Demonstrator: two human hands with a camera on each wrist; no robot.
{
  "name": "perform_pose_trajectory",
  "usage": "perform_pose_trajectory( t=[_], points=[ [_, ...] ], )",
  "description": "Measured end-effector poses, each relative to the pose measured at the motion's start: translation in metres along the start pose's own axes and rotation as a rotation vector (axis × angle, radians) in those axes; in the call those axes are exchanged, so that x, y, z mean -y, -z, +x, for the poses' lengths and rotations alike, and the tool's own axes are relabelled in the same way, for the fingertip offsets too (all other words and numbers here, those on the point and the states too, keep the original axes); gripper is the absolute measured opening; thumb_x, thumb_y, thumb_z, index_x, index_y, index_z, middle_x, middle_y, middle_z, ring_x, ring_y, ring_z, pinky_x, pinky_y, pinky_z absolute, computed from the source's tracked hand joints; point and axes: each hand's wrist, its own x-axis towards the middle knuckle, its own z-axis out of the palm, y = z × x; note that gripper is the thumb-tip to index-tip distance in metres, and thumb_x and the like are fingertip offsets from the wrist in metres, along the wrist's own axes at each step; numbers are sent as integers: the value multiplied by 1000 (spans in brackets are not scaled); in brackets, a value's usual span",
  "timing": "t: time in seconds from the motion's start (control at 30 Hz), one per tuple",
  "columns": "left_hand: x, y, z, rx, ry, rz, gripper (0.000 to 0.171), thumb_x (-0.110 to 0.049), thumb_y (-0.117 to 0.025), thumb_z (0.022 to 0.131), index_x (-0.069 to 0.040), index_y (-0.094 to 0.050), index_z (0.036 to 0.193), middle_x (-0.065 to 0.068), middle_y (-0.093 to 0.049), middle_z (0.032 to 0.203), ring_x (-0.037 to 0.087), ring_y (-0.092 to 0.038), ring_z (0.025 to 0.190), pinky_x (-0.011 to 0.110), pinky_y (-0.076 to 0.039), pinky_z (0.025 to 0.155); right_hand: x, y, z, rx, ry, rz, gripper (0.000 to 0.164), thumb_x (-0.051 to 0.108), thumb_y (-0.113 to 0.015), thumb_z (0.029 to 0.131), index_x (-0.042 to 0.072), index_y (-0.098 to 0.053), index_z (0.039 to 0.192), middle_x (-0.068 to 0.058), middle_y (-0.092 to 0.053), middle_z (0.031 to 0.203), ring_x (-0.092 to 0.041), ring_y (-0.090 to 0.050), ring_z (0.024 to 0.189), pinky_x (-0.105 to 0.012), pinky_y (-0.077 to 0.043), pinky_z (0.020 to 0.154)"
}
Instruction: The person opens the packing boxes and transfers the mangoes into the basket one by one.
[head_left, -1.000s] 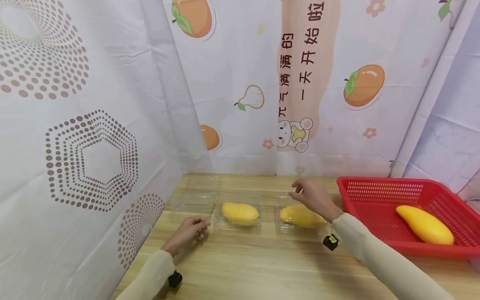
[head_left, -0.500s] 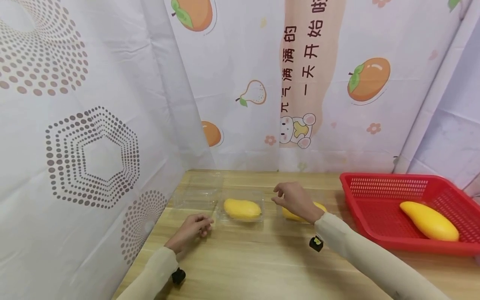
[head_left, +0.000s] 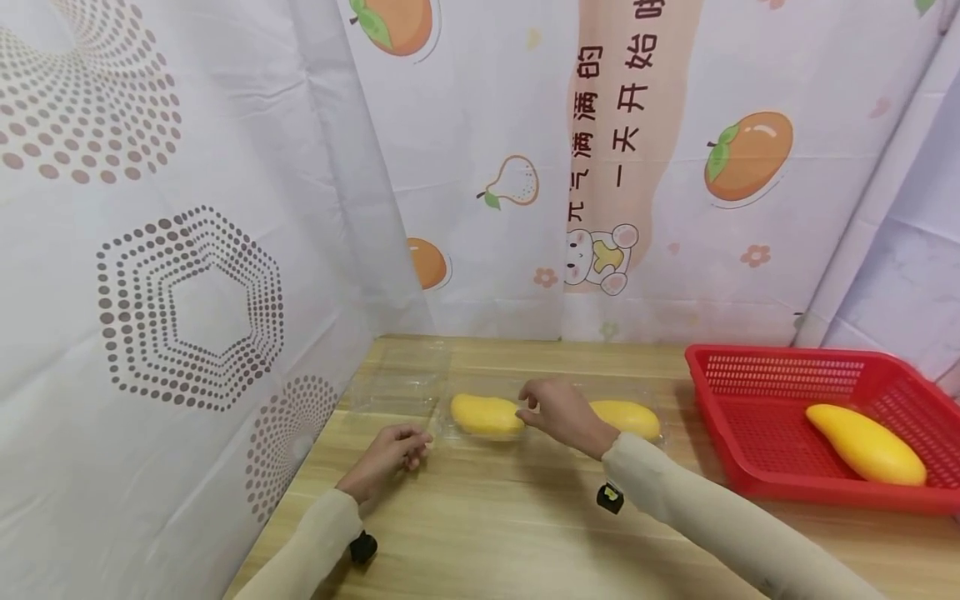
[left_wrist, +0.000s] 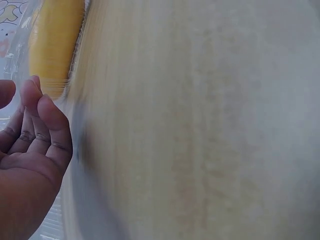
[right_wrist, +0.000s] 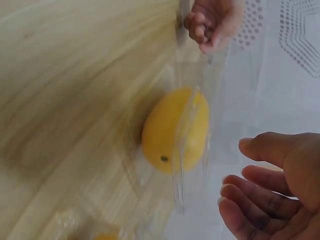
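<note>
In the head view a yellow mango [head_left: 486, 415] lies in a clear plastic box in the middle of the table. My right hand [head_left: 561, 412] hovers by that box's right end, its fingers loosely bent around nothing. The right wrist view shows the hand's thumb and fingers [right_wrist: 267, 215] apart, beside the boxed mango [right_wrist: 170, 131]. A second mango [head_left: 628, 418], in another clear box, is partly hidden behind my right hand. My left hand [head_left: 390, 457], relaxed and holding nothing, is just left of the middle box; in the left wrist view its fingers point towards a mango [left_wrist: 55, 42].
A clear plastic box [head_left: 401, 379] with no fruit in it stands at the back left. On the right, a red perforated basket [head_left: 757, 471] holds one mango [head_left: 866, 444]. Printed curtains [head_left: 480, 250] border the wooden table [head_left: 487, 533] at the back and left.
My right hand has moved left, from above the right boxed mango to the right end of the middle one. My left hand has stayed nearly still, and the head view has tilted slightly.
</note>
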Motion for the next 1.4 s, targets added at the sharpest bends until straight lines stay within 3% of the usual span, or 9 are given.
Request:
perform_pose_trajectory(
  t=[0.33,0.73,0.9,1.13,1.4],
  points=[
    [-2,-3,6,-3,-12,-17,31,-17,-62,104,10,-65,117,13,-67,92,11,-57,69,23,-51,62,24,-13,10,52,86,-11,24,21,-82,90,3,-76,106,-5,-74,90,-17,-67,78,-33,-57,69],
    [1,-5,10,26,5,-27,32,-21,-62,105,7,-69,119,13,-69,94,12,-60,70,25,-53,64,56,-40,29,68,231,-112,19,22,-79,93,8,-78,106,-3,-75,93,-8,-63,74,-23,-53,65],
    [2,-7,11,21,7,-29,30,-21,-61,105,5,-70,116,12,-70,93,13,-59,71,26,-53,65,61,-50,35,79,248,-147,17,22,-77,94,10,-80,106,-2,-74,92,-4,-58,70,-20,-49,61],
    [1,-7,12,46,-9,-67,24,-13,-59,104,7,-68,116,13,-69,96,14,-59,75,26,-52,66,65,-60,43,71,293,-184,12,21,-80,90,10,-81,96,3,-66,77,-6,-53,64,-24,-49,59],
    [1,-8,13,68,-12,-88,26,-17,-62,104,7,-67,114,11,-69,95,14,-59,78,26,-52,68,66,-72,48,91,261,-162,14,20,-81,91,11,-80,101,3,-69,83,-5,-57,68,-21,-51,60]
  ],
)
